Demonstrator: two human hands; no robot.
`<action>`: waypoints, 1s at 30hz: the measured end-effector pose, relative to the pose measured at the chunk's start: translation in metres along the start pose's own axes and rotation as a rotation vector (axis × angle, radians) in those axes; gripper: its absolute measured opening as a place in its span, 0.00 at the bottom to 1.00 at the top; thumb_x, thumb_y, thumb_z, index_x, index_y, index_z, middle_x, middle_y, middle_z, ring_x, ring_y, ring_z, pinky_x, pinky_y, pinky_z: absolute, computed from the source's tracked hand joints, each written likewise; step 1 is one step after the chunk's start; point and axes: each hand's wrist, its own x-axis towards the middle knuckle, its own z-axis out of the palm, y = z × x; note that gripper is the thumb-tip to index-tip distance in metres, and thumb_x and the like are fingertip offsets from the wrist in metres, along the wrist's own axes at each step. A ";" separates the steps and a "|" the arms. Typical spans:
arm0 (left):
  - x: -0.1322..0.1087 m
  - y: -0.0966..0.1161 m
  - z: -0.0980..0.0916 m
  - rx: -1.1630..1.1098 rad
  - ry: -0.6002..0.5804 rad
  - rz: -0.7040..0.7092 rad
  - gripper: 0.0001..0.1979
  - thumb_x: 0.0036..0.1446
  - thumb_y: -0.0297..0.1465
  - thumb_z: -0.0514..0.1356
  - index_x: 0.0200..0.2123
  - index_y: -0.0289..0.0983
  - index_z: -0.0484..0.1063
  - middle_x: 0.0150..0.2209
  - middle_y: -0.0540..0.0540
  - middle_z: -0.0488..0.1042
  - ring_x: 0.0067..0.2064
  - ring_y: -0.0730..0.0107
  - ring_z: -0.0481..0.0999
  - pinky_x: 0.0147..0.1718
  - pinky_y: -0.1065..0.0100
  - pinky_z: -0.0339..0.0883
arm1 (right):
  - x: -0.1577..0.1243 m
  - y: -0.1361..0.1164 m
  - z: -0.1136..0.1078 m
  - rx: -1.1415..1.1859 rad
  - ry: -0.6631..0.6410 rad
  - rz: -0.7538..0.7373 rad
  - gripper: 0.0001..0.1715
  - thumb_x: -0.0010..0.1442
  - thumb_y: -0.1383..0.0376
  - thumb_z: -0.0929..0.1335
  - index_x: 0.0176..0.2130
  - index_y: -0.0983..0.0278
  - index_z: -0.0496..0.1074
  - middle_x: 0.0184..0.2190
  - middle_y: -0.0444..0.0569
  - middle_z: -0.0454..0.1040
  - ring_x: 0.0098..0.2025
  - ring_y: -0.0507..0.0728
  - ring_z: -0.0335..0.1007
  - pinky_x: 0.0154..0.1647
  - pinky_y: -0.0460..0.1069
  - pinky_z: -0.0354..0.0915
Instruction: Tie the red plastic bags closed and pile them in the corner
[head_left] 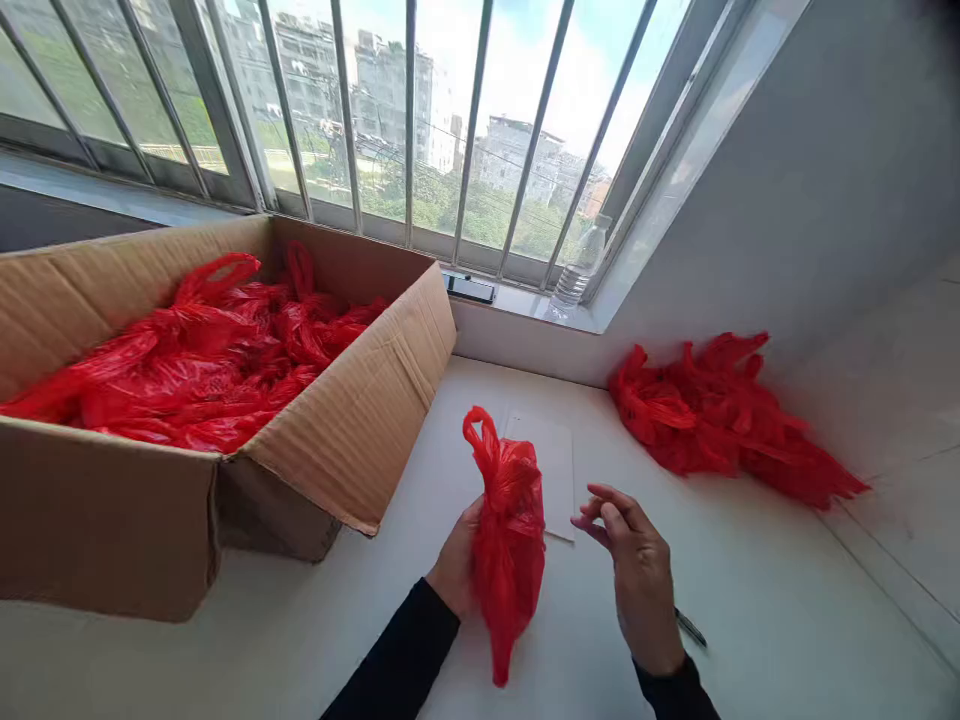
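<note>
A red plastic bag (510,530), gathered at its top with one handle loop standing up, is in my left hand (459,565). The fingers of that hand are mostly hidden behind the bag. To the right of it, apart from the bag, my right hand (634,560) hovers over the white tabletop with its fingers bent and apart, nothing between them. A flat white rectangular piece (553,470) lies on the table behind the bag. Close to my right wrist lies a dark pen-like object (690,628), partly covered by the wrist.
An open cardboard box (405,400) full of red plastic bags (202,350) takes up the left side. More red bags (720,410) lie heaped against the right wall. On the windowsill are a clear bottle (581,270) and a dark phone-like object (471,289). Barred windows rise behind.
</note>
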 end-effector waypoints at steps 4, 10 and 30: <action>0.001 0.005 -0.004 0.072 0.016 0.088 0.15 0.55 0.39 0.68 0.44 0.40 0.76 0.36 0.49 0.77 0.32 0.71 0.72 0.31 0.71 0.67 | 0.026 0.007 0.031 0.035 -0.175 0.047 0.24 0.65 0.49 0.68 0.56 0.56 0.71 0.49 0.48 0.74 0.50 0.59 0.71 0.55 0.55 0.68; 0.004 0.006 -0.007 0.221 0.051 0.172 0.18 0.51 0.33 0.73 0.45 0.38 0.78 0.43 0.45 0.80 0.41 0.66 0.77 0.41 0.70 0.68 | 0.026 0.028 0.051 0.185 -0.234 0.051 0.17 0.66 0.51 0.67 0.47 0.59 0.74 0.43 0.48 0.78 0.44 0.58 0.73 0.47 0.53 0.70; 0.009 0.001 -0.006 0.172 0.150 0.182 0.14 0.62 0.37 0.64 0.50 0.38 0.77 0.34 0.47 0.78 0.30 0.74 0.74 0.31 0.74 0.68 | 0.023 0.029 0.036 0.189 -0.278 0.049 0.11 0.68 0.54 0.66 0.42 0.58 0.71 0.37 0.44 0.71 0.39 0.55 0.66 0.43 0.50 0.64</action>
